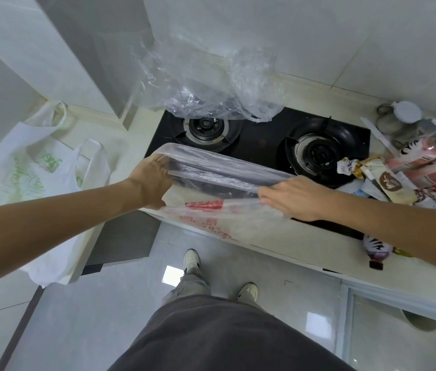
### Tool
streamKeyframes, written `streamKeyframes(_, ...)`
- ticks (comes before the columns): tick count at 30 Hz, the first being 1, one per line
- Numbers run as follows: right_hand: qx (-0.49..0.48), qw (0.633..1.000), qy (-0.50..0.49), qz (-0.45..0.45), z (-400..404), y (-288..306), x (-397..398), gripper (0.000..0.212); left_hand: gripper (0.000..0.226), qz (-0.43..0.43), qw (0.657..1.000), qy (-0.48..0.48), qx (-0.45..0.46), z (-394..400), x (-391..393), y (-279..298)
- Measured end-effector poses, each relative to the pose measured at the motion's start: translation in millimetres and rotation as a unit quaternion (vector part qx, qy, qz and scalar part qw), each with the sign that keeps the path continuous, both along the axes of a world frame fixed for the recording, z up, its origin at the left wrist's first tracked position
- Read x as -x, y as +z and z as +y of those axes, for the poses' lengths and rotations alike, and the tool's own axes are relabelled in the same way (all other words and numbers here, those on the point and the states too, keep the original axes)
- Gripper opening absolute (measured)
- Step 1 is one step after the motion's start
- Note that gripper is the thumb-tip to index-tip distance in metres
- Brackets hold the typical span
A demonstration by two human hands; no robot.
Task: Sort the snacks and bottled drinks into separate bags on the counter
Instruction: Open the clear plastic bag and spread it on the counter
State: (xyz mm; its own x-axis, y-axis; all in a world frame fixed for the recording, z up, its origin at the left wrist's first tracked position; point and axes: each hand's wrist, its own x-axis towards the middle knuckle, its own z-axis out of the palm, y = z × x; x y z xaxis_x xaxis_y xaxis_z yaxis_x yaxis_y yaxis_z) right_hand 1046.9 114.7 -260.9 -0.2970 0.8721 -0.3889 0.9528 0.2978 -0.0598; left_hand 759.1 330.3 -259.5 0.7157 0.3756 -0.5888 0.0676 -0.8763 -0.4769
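Observation:
A clear plastic bag with red print (211, 207) lies across the front of the black gas stove (259, 145). My left hand (152, 180) grips its left edge and my right hand (289, 196) grips its right edge, stretching the mouth wide between them. A white bag with green print (32, 172) sits on the counter at the left. Snack packets (388, 180) and pink-labelled bottled drinks (431, 162) are piled on the counter to the right. A dark bottle (376, 250) lies by the counter's front edge, partly under my right forearm.
A crumpled clear plastic sheet (206, 84) hangs over the back of the stove. Jars with white lids (409, 113) stand at the far right by the wall. The counter edge (278, 250) runs diagonally, and my feet stand on the grey tiled floor below it.

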Motion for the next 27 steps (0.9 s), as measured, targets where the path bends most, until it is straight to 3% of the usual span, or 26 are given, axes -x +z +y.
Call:
streamKeyframes(3, -0.018, 0.992, -0.058, -0.111, 6, -2, -5, 0.022, 0.073, -0.014, 1.000, 0.021, 0.016, -3, 0, 2)
streamKeyframes(5, -0.013, 0.986, -0.072, -0.148, 11, -3, -5, 0.037, 0.078, -0.020, 0.999, 0.034, 0.018, -4, -2, 2)
streamKeyframes(10, -0.002, 0.989, -0.111, -0.097, 18, -20, -2, 0.050, 0.093, -0.038, 0.996, 0.076, 0.020, -3, 0, 2)
streamKeyframes(13, 0.041, 0.988, -0.109, -0.106, 23, -28, 2, 0.073, 0.096, -0.030, 0.996, 0.082, 0.011, 0, 6, -5)
streamKeyframes(16, 0.032, 0.990, -0.042, -0.129, 24, -42, 8, 0.055, 0.098, -0.041, 0.995, 0.087, 0.019, 11, 20, -21)
streamKeyframes(23, -0.154, 0.988, 0.028, 0.003, 9, -83, 7, 0.029, 0.084, -0.091, 0.990, -0.032, 0.105, 48, 65, -57)
streamKeyframes(27, -0.159, 0.987, 0.011, 0.029, 2, -97, 7, 0.031, 0.085, -0.096, 0.973, -0.167, 0.127, 64, 75, -74)
